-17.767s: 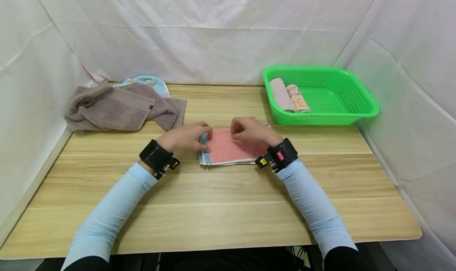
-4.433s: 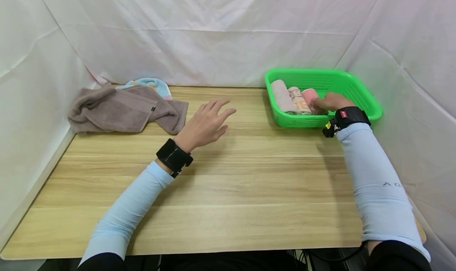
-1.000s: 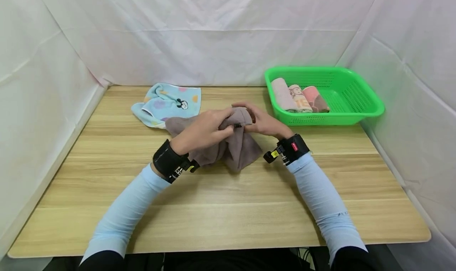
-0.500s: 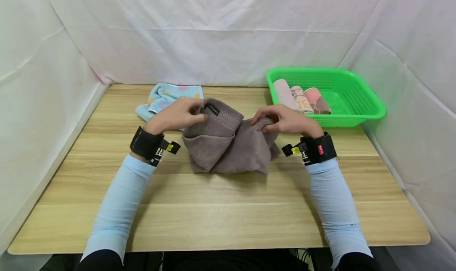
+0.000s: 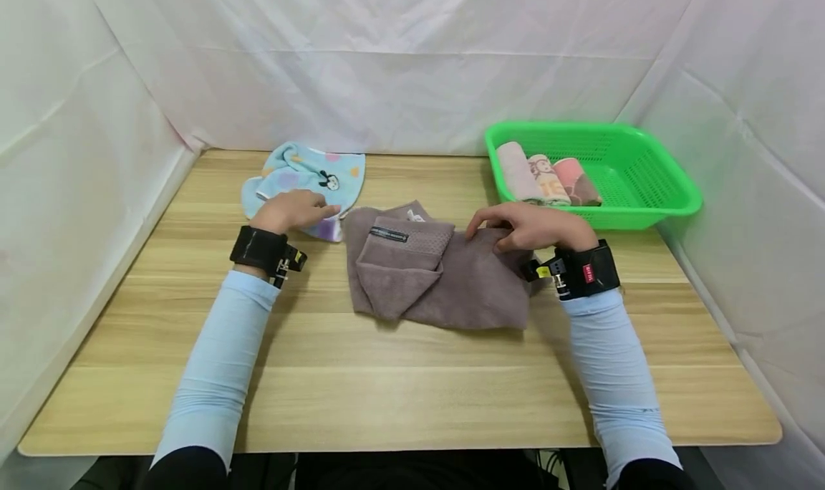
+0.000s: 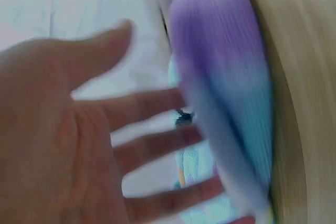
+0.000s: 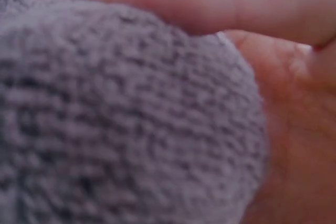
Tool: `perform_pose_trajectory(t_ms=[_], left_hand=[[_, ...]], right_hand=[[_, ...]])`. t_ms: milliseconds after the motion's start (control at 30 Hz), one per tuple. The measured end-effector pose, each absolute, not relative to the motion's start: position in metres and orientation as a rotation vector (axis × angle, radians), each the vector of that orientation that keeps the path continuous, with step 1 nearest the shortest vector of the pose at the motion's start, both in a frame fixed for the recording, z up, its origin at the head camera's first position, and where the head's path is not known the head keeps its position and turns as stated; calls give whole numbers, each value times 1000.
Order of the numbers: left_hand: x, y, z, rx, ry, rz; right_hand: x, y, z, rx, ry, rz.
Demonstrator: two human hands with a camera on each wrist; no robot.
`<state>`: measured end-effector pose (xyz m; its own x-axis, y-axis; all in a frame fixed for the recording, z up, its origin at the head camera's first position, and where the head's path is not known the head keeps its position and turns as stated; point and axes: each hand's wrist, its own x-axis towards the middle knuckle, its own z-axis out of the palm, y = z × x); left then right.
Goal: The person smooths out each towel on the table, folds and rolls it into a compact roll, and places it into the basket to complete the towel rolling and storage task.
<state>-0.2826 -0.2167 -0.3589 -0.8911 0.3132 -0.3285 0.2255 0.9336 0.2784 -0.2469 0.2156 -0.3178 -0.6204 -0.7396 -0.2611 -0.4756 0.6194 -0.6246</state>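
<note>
A grey-brown towel [image 5: 470, 289] lies partly spread at the table's middle, its left part folded over with a dark label strip showing. My right hand [image 5: 531, 226] holds a bunched bit of the towel's right side; in the right wrist view the towel's ribbed cloth [image 7: 131, 114] bulges between thumb and palm. To the left, my left hand [image 5: 291, 210] hovers over the front of a light-blue patterned towel [image 5: 344, 178]. The left wrist view has its fingers spread and straight beside that towel's purple and blue edge [image 6: 226, 40]; whether they touch it, I cannot tell.
A green plastic basket [image 5: 644, 214] stands at the back right. Along its left side lie three rolled towels: a pale pink one [image 5: 518, 175], a beige printed one [image 5: 548, 180] and a pink-and-brown one [image 5: 578, 183]. White cloth walls [image 5: 399, 82] enclose the wooden table [image 5: 399, 397].
Earlier, the pink towel went rolled into the basket. The grey-brown towel came to the middle and has been spread wider. My left hand has let go of it and moved left.
</note>
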Motion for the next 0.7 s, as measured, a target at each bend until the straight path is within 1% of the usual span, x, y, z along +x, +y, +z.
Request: perform_pose_trajectory(t_ms=[267, 367, 467, 533, 600, 700], left_hand=[[-272, -260, -356, 5, 2774, 234], [-271, -270, -355, -84, 2781, 199], [-271, -269, -356, -120, 2811, 179], [-272, -260, -354, -93, 2832, 172], [-272, -244, -350, 12, 2869, 193], [-269, -202, -347, 320, 2900, 355]], right_hand=[[-244, 221, -325, -790, 2420, -675], [-243, 225, -330, -802, 2489, -678], [-241, 228, -335, -855, 2591, -664], [-238, 227, -338, -882, 2672, -660], [-234, 226, -339, -892, 2746, -656], [-227, 224, -337, -911, 2794, -651]])
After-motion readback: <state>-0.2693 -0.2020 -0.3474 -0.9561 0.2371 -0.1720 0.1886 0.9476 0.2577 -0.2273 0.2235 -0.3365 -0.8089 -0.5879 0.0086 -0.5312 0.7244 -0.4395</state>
